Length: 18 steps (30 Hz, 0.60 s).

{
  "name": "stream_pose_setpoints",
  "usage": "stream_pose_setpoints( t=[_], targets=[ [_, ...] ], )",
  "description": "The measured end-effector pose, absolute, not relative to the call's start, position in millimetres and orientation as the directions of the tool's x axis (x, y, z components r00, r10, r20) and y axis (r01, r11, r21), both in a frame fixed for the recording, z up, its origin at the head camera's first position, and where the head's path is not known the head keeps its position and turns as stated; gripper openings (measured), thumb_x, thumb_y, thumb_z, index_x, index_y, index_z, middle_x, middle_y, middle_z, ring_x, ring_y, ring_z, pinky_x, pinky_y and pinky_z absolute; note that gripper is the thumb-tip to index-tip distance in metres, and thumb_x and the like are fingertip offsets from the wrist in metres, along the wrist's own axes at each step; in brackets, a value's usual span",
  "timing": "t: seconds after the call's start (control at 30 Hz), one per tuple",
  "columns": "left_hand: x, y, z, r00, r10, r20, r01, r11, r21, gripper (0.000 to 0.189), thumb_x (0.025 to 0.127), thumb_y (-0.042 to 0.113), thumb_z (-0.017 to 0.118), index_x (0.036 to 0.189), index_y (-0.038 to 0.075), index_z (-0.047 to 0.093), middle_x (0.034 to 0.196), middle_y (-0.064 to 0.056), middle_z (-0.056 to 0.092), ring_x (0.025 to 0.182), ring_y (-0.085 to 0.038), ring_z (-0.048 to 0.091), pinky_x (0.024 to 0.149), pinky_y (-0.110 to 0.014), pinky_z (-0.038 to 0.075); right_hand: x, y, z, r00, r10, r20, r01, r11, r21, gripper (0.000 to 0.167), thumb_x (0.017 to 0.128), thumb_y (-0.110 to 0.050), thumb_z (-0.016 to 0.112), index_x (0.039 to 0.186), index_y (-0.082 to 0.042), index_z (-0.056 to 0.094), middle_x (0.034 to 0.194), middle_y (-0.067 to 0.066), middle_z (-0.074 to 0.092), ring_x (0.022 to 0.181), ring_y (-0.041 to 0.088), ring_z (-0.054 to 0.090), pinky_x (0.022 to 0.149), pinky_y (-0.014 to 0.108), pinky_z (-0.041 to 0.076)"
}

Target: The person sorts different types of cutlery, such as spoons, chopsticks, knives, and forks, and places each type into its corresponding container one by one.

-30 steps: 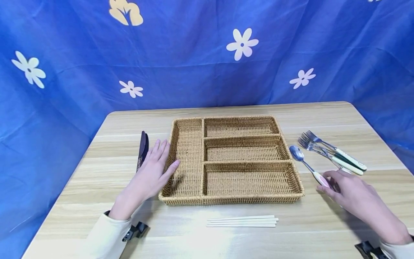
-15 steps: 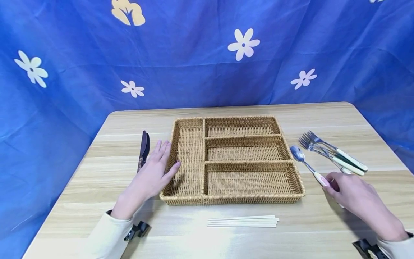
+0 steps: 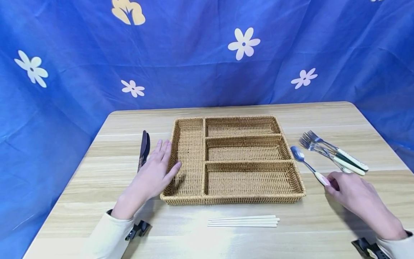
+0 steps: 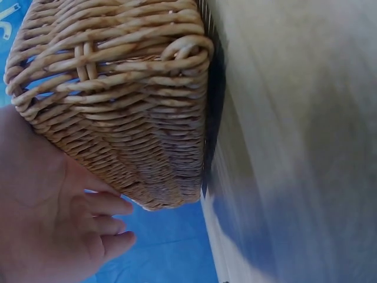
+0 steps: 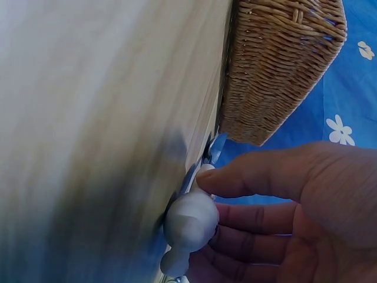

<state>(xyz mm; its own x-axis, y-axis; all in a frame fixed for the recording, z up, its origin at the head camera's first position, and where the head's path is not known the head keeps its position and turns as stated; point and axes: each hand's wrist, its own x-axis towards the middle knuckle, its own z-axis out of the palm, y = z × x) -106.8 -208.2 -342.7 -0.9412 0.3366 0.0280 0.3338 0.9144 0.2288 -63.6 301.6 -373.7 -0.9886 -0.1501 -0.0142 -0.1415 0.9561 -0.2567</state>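
Observation:
My right hand (image 3: pixel 352 190) pinches the pale handle of a metal spoon (image 3: pixel 308 167), lying on the table right of the wicker tray (image 3: pixel 233 200). In the right wrist view the thumb presses on the rounded handle end (image 5: pixel 191 221), with the fingers curled behind it. A second, smaller pale knob (image 5: pixel 175 262) shows just below; whether it belongs to another spoon I cannot tell. My left hand (image 3: pixel 153 171) rests against the tray's left rim, fingers straight and thumb reaching over the edge. Its palm shows beside the tray's woven wall (image 4: pixel 129 118) in the left wrist view.
Several forks (image 3: pixel 347 162) with pale and green handles lie beyond the right hand. Dark knives (image 3: pixel 143 149) lie left of the tray, partly covered by the left hand. White chopsticks (image 3: pixel 243 221) lie in front. A blue flowered cloth (image 3: pixel 194 72) hangs behind the table.
My right thumb and fingers have shifted slightly right along the spoon's handle, toward its end. The left hand and the tray have stayed in place.

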Motion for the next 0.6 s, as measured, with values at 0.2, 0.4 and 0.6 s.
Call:
stream_pose_setpoints(
  t=[0.2,0.4,0.6],
  targets=[
    [-106.6,-207.3,-342.6,-0.94,0.34,0.018,0.335,0.913,0.231,0.075,0.104,0.043,0.034,0.15,-0.008,0.008,0.158,-0.022,0.001,0.146,-0.038,-0.002,0.118,-0.051,0.007,-63.0,301.1,-374.7,-0.988,-0.151,0.013,-0.149,0.956,-0.251,0.004,0.081,-0.011,0.067,0.085,-0.01,0.068,0.06,-0.007,0.046,0.054,0.013,0.039,0.042,0.03,0.028],
    [-106.4,-206.2,-341.6,-0.937,0.35,0.014,0.344,0.912,0.225,0.074,0.104,0.043,0.033,0.15,-0.009,0.006,0.158,-0.022,0.001,0.146,-0.037,-0.002,0.118,-0.051,0.006,-62.8,298.5,-373.7,-0.987,-0.147,0.061,-0.157,0.96,-0.233,0.006,0.083,-0.01,0.065,0.078,-0.012,0.063,0.057,-0.006,0.039,0.052,0.013,0.036,0.041,0.03,0.024],
    [-105.7,-205.9,-340.8,-0.937,0.348,-0.001,0.34,0.917,0.208,0.076,0.103,0.046,0.031,0.15,-0.009,0.005,0.158,-0.022,0.001,0.145,-0.039,0.0,0.119,-0.05,0.005,-64.2,297.3,-371.9,-0.975,-0.159,0.155,-0.191,0.956,-0.221,0.003,0.082,-0.008,0.068,0.083,-0.007,0.065,0.056,-0.006,0.04,0.05,0.012,0.035,0.039,0.029,0.025]
  ],
)
